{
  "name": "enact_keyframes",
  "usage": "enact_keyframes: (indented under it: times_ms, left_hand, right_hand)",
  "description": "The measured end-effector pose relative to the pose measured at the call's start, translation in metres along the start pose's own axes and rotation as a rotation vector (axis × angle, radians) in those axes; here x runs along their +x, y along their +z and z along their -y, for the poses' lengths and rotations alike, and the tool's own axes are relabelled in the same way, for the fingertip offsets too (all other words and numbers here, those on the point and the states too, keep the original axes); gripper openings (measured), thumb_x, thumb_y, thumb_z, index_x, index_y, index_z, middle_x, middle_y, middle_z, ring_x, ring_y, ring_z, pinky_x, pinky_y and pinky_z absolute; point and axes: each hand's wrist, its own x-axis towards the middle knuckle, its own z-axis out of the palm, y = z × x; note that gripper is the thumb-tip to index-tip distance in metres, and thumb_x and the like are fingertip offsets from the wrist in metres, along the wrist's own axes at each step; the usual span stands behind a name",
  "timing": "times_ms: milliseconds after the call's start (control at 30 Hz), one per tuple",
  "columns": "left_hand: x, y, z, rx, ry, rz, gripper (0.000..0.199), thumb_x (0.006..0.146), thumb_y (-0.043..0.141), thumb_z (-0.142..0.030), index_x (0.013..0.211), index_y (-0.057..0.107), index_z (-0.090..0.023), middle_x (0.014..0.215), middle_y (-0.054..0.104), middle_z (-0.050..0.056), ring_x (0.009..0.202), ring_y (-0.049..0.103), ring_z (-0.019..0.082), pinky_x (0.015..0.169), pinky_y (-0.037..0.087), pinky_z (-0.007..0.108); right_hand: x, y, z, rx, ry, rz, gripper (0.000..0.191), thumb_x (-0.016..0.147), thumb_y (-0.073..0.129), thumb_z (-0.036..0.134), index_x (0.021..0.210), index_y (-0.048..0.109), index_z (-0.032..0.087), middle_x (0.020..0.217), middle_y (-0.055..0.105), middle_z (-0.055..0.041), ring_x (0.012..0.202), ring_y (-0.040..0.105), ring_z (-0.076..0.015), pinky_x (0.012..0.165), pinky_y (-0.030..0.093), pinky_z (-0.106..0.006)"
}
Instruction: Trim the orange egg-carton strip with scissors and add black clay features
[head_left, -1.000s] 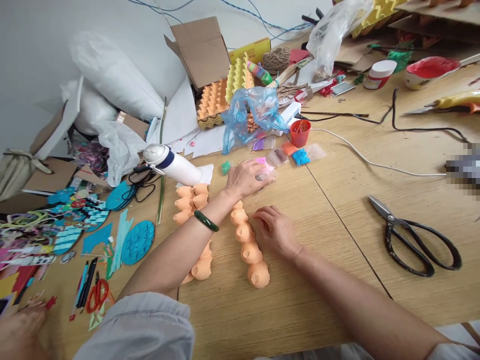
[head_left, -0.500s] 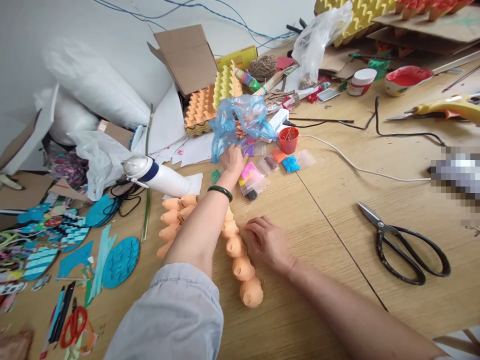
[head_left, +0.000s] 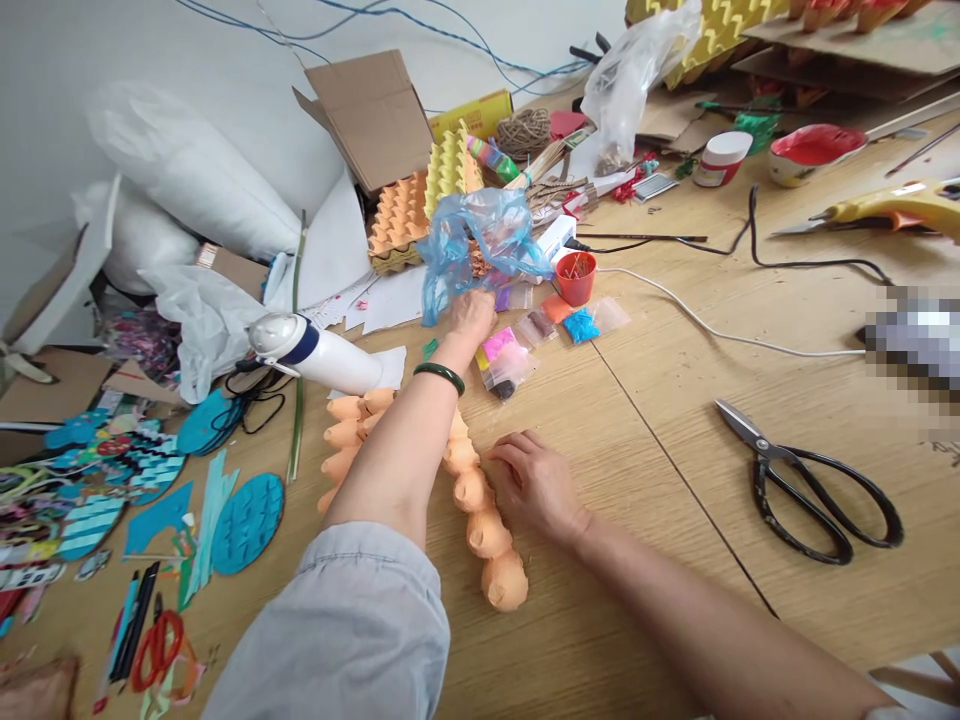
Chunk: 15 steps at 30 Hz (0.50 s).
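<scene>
My left hand (head_left: 471, 318) reaches far over the table to the near edge of a crumpled blue plastic bag (head_left: 480, 235). Its fingers are curled, and whatever they hold, if anything, is hidden. Small packets, one pink (head_left: 499, 346) and one blue (head_left: 581, 326), lie to its right. Under my left forearm is an orange egg-carton piece (head_left: 343, 434). A strip of orange carton cups (head_left: 486, 534) runs towards me between my arms. Beside that strip my right hand (head_left: 540, 485) rests on the wood, fingers bent together, their grip unclear.
A white bottle (head_left: 330, 358) lies on the left, near blue ovals (head_left: 249, 523) and red scissors (head_left: 157, 650). Black scissors (head_left: 765, 450) lie at right. A red cup (head_left: 576, 278) stands behind the packets, with a glue gun (head_left: 885, 210) at far right.
My left hand has shifted very slightly and its fingers look more tucked in. My right hand stays in place beside the carton strip. The view has moved a little.
</scene>
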Motion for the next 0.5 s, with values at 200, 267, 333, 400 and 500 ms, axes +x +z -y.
enact_keyframes:
  times_ms: [200, 267, 333, 400, 500]
  left_hand:
    - [-0.011, 0.004, 0.004, 0.003, 0.059, -0.025, 0.033, 0.09, 0.052, -0.01, 0.112, 0.077, -0.015, 0.12, 0.075, 0.016, 0.117, 0.067, 0.033, 0.1, 0.051, 0.041]
    - [-0.015, 0.004, 0.006, -0.006, 0.07, -0.035, 0.029, 0.089, 0.055, -0.011, 0.106, 0.078, -0.018, 0.116, 0.076, 0.013, 0.114, 0.068, 0.031, 0.097, 0.052, 0.039]
    - [-0.019, 0.001, 0.008, -0.015, 0.072, -0.054, 0.026, 0.088, 0.056, -0.012, 0.1, 0.078, -0.019, 0.112, 0.077, 0.011, 0.112, 0.068, 0.03, 0.094, 0.052, 0.038]
    - [-0.024, -0.005, 0.011, -0.023, 0.067, -0.086, 0.026, 0.089, 0.054, -0.012, 0.1, 0.077, -0.019, 0.111, 0.076, 0.012, 0.111, 0.068, 0.029, 0.092, 0.052, 0.037]
    - [-0.037, -0.012, 0.012, -0.059, 0.05, -0.141, 0.026, 0.089, 0.053, -0.013, 0.101, 0.075, -0.017, 0.107, 0.075, 0.012, 0.102, 0.068, 0.026, 0.088, 0.052, 0.035]
  right_hand:
    - [0.0, 0.0, -0.002, -0.013, -0.011, -0.002, 0.02, 0.095, 0.055, 0.01, 0.092, 0.072, 0.02, 0.098, 0.076, -0.0059, 0.09, 0.065, -0.0199, 0.078, 0.053, -0.032]
    - [0.0, 0.001, -0.002, -0.014, -0.017, -0.009, 0.02, 0.095, 0.055, 0.01, 0.092, 0.072, 0.02, 0.097, 0.076, -0.0058, 0.09, 0.064, -0.0199, 0.078, 0.053, -0.032]
    - [0.0, 0.002, -0.002, -0.011, -0.023, -0.011, 0.02, 0.094, 0.055, 0.009, 0.092, 0.072, 0.02, 0.098, 0.076, -0.0054, 0.09, 0.065, -0.0197, 0.078, 0.053, -0.032]
    - [0.0, 0.002, -0.003, -0.012, -0.025, -0.011, 0.021, 0.094, 0.055, 0.009, 0.092, 0.072, 0.02, 0.098, 0.076, -0.0049, 0.09, 0.065, -0.0195, 0.079, 0.052, -0.032]
    - [0.001, 0.002, -0.003, -0.018, -0.021, -0.014, 0.021, 0.093, 0.055, 0.009, 0.091, 0.072, 0.021, 0.098, 0.076, -0.0045, 0.09, 0.065, -0.0194, 0.078, 0.052, -0.032]
